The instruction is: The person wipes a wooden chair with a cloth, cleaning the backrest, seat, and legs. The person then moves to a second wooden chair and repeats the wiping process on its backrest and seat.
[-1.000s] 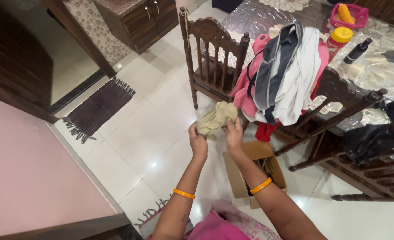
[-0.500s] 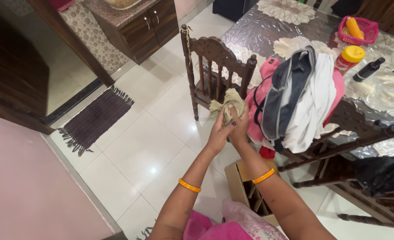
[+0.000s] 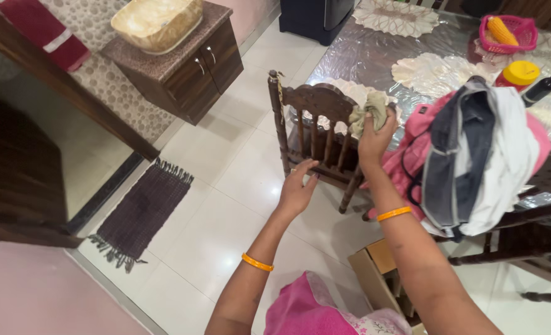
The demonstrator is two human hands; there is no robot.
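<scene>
At the top rail of the wooden chair, the right hand clenched a crumpled beige cloth against the wood. The left hand, fingers loose and empty, touched the chair's lower spindles. Clothes draped the neighbouring chair.

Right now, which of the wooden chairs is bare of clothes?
The carved wooden chair by the hands; the other chair, to its right, is piled with clothes.
</scene>
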